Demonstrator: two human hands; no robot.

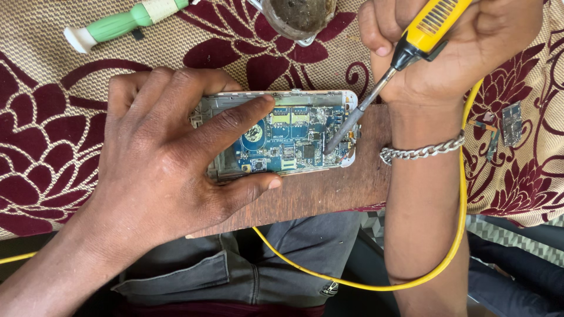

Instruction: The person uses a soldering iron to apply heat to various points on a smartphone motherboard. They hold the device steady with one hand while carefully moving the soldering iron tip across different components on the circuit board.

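With the opened phone [282, 134] clamped under the left hand [170, 158], the right hand [452, 47] grips a soldering iron [405, 56] whose tip touches the exposed board, soldering apparently midway.

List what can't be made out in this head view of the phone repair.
- Left part of the opened phone: covered by the left hand.
- Soldering iron: handle top cut off by the upper edge; grip partly wrapped by the right hand.
- Iron tip on the board: too small to tell whether it touches.
- Glass jar: cut off by the upper edge.
- Small parts on the cloth: too small to identify.
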